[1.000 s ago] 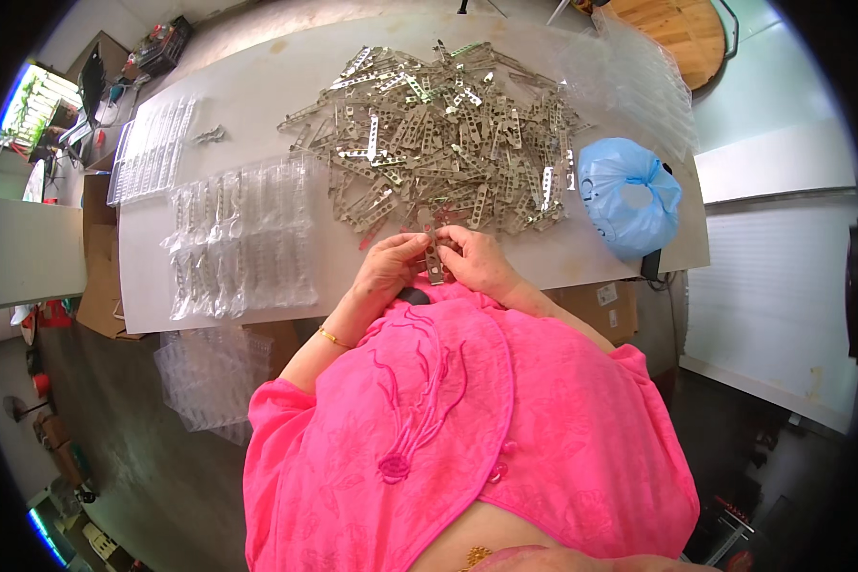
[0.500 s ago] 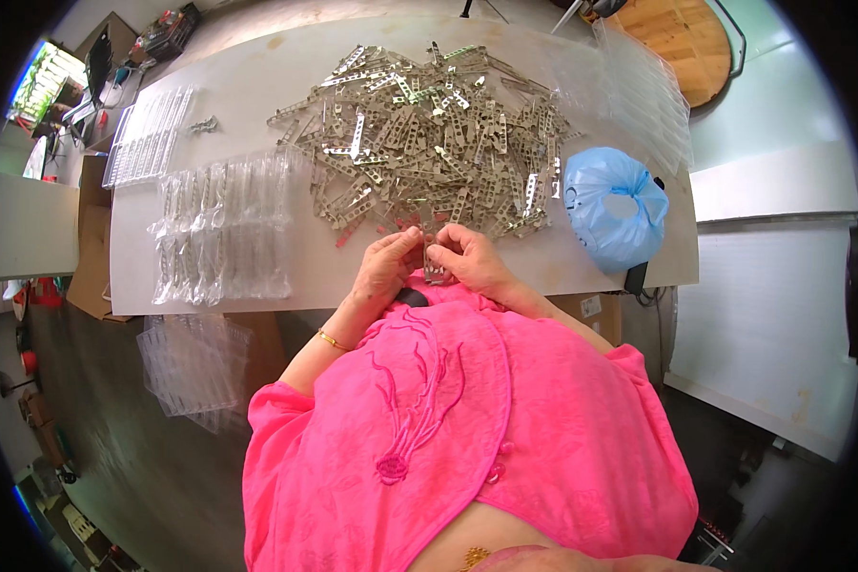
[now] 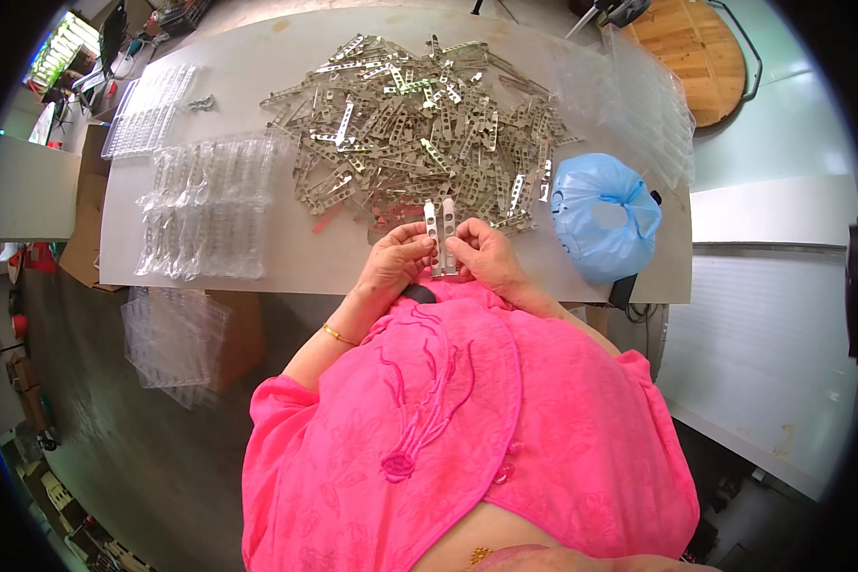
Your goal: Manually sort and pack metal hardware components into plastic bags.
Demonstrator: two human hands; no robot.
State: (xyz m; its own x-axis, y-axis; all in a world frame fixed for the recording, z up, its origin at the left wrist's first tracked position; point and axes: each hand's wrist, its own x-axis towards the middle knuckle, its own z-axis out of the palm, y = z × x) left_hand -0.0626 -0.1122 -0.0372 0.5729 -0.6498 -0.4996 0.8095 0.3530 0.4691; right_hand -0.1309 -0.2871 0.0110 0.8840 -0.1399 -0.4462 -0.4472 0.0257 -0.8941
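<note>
My left hand (image 3: 397, 259) and my right hand (image 3: 480, 254) meet at the near edge of the white table (image 3: 286, 272). Between them they hold two slotted metal strips (image 3: 439, 229) side by side, standing upright with their tops pointing away from me. Just beyond my fingers spreads a large pile of similar metal strips (image 3: 419, 133). A small dark object (image 3: 421, 293) shows under my left wrist against the pink garment.
Clear plastic blister trays (image 3: 205, 208) lie left of the pile, with another stack (image 3: 148, 112) farther back and one (image 3: 173, 343) below the table edge. A blue plastic bag (image 3: 601, 214) sits to the right. A round wooden tabletop (image 3: 701, 52) stands at the far right.
The metal strips in my hands were held low and hidden between my fingers; now they stand upright and show above my fingertips. The view has shifted slightly.
</note>
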